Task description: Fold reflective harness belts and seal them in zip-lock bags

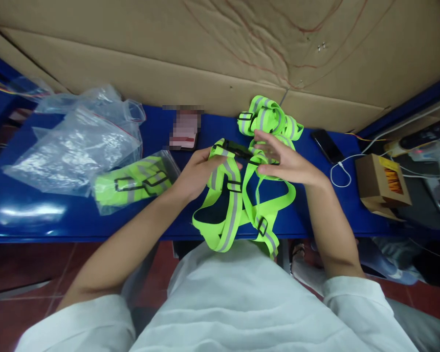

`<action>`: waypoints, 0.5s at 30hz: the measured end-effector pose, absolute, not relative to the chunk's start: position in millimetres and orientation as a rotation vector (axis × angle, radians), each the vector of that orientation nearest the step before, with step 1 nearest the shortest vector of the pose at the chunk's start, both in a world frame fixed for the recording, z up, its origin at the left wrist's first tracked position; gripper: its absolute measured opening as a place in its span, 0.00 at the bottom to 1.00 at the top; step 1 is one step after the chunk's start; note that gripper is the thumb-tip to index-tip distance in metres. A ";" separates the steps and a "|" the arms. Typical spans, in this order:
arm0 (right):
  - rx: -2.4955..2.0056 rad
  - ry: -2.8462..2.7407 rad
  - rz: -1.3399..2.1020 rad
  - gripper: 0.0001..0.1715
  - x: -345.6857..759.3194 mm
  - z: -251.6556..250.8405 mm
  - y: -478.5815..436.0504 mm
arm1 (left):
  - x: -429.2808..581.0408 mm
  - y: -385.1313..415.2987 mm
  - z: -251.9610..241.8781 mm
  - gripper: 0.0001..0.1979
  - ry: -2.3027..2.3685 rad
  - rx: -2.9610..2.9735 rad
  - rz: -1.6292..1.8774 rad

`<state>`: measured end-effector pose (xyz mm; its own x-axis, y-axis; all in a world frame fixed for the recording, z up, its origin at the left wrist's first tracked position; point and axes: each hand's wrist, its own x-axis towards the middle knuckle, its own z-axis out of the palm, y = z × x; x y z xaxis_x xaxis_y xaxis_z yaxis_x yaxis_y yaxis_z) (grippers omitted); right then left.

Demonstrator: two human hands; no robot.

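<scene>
A neon-yellow reflective harness [231, 215] with grey stripes and black buckles hangs in loops over the blue table's front edge. My left hand [200, 171] is closed around its upper straps, near a black clip. Beside the clip, my right hand [284, 159] has its fingers spread, thumb close to the strap; whether it touches the webbing is unclear. Just behind the right hand lies a second bundle of neon reflective straps [266, 117], rolled up. Left of my left forearm is another folded harness [132, 188] inside a clear plastic bag.
Several clear plastic bags [77, 142] are heaped at the left of the blue table [29, 215]. A phone-like item [185, 129] lies at the back. To the right are a black phone [327, 145], a white cable [340, 176] and a small cardboard box [381, 183]. Cardboard [150, 44] lines the back.
</scene>
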<state>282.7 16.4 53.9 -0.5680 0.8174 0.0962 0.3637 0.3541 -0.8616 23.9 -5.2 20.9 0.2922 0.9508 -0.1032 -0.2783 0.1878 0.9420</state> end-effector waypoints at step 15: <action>-1.139 -1.733 1.102 0.27 241.1 28.3 -16.4 | 30.9 -8.9 23.0 0.16 0.840 0.881 0.940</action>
<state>241.1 -16.4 28.3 -0.3016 0.9434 0.1382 0.2750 0.2249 -0.9348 30.9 -8.9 23.0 0.3501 0.9135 -0.2074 -0.3085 0.3215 0.8953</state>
